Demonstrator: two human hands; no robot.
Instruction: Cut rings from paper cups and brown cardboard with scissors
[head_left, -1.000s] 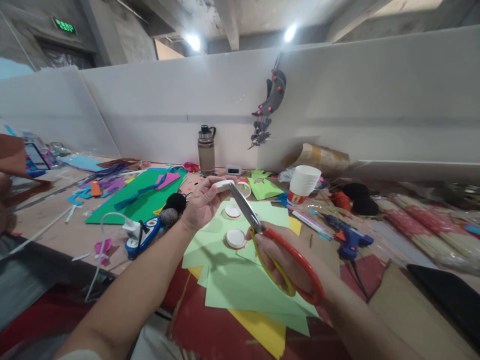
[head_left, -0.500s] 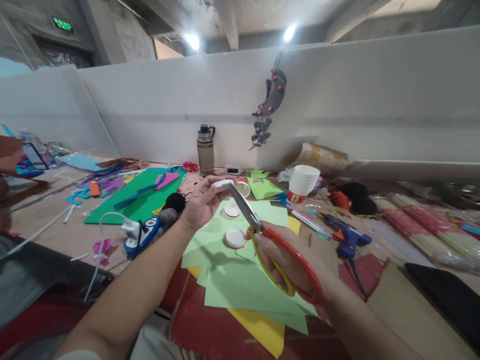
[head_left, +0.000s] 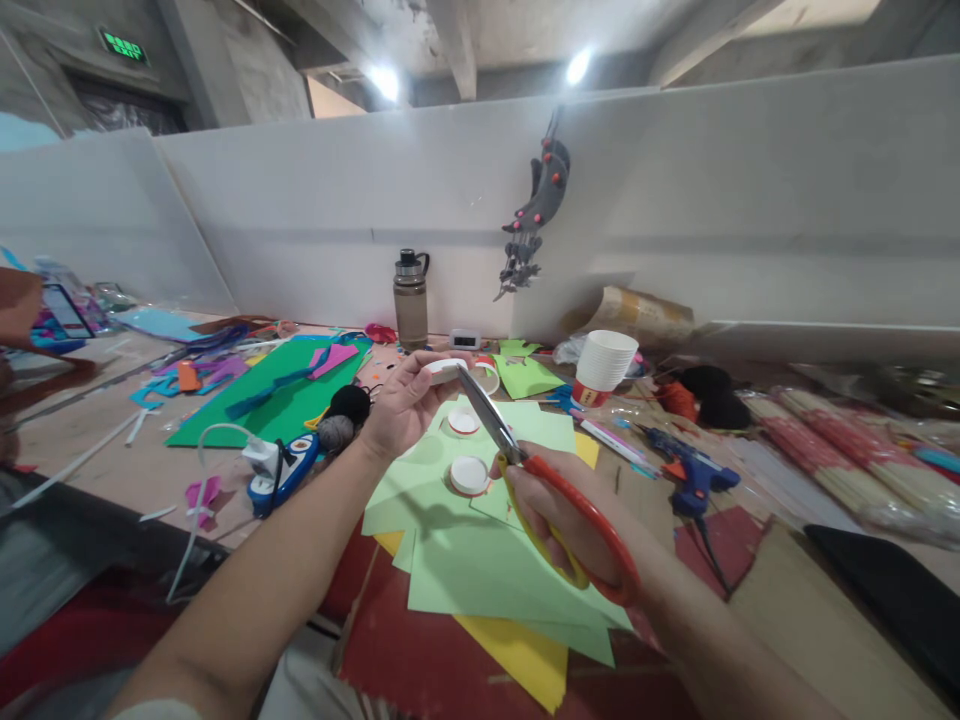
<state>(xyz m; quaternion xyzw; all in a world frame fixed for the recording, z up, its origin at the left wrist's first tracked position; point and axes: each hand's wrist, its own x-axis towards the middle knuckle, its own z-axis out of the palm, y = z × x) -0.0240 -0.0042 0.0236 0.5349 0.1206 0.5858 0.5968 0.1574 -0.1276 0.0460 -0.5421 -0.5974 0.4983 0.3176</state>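
Note:
Between the thumb and fingers of my left hand (head_left: 405, 405) is a cut-off paper cup bottom (head_left: 445, 369), white and shallow. From its right side curls a narrow paper strip (head_left: 489, 376) with some red on it. My right hand (head_left: 551, 505) grips scissors (head_left: 615, 550) with red and yellow handles. Their blades point up and left, nearly together, with the tips at the cup piece's edge. Below, two more cup bottoms, one nearer (head_left: 470, 475) and one farther (head_left: 463, 423), lie on light green paper sheets (head_left: 487, 575).
Stacked paper cups (head_left: 606, 365) stand at right, behind a blue glue gun (head_left: 694, 475). A bottle (head_left: 410, 305) is against the white partition. Left are green sheet (head_left: 247, 405), yarn balls (head_left: 349, 404) and a corded power strip (head_left: 285, 475). Packed sticks (head_left: 847, 450) lie far right.
Both hands, the cup bottom and the scissors hold almost the same positions. The view has shifted very slightly.

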